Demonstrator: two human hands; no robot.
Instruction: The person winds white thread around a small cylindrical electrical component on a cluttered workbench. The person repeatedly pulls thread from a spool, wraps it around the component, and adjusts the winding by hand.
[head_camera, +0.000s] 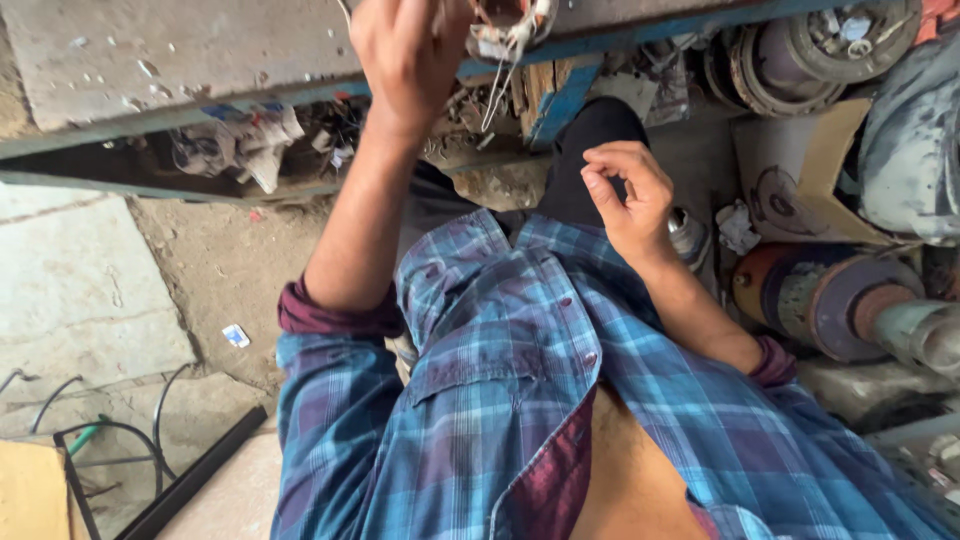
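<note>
My left hand (410, 55) pinches thin wires on the coil part (505, 30) at the far bench edge (200, 70), steadying them, while my right hand (625, 195) hovers near, fingertips pinched on nothing visible.

The blue-and-maroon plaid cloth shirt (520, 400) across the lower middle looks soft and matt. The grey workbench top (150, 60) at upper left is rough, stained and dull. The round rusty metal motor rotor (830, 300) at right is greasy and matt. The brown cardboard sheet (835, 160) above it looks dry.
</note>
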